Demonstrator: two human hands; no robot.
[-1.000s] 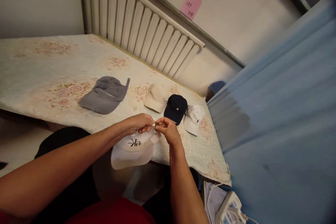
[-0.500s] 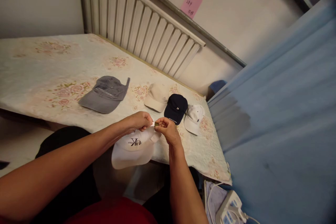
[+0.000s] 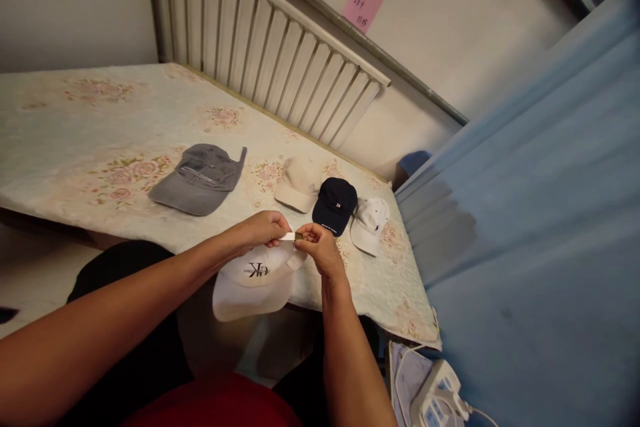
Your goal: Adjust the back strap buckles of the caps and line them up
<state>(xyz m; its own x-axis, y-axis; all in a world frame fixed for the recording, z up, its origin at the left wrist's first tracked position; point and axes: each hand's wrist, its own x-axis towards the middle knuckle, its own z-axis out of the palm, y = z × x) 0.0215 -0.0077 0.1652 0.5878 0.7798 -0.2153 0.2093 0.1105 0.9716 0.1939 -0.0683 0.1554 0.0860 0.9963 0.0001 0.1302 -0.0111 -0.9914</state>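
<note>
A white baseball cap (image 3: 253,287) with dark letters on its front hangs at the near edge of the floral-covered surface, brim toward me. My left hand (image 3: 267,228) pinches the cap's white strap (image 3: 287,236) between thumb and fingers. Against it, my right hand (image 3: 317,245) is closed on the strap's small brass-coloured buckle (image 3: 299,236). Part of the strap is hidden behind my fingers. Beyond my hands lie a beige cap (image 3: 299,183), a navy cap (image 3: 336,203) and another white cap (image 3: 370,223). Farther left rests a grey cap (image 3: 197,180) with its strap sticking up.
The floral cover (image 3: 75,140) spreads over the bed or table before me. A white radiator (image 3: 270,47) runs along its back, and a blue curtain (image 3: 520,233) hangs at the right. Low on the right sits a white power strip (image 3: 437,393) with cords.
My left hand has shifted slightly left, so more of the white strap shows between it and the buckle. The right hand and the other caps have stayed put.
</note>
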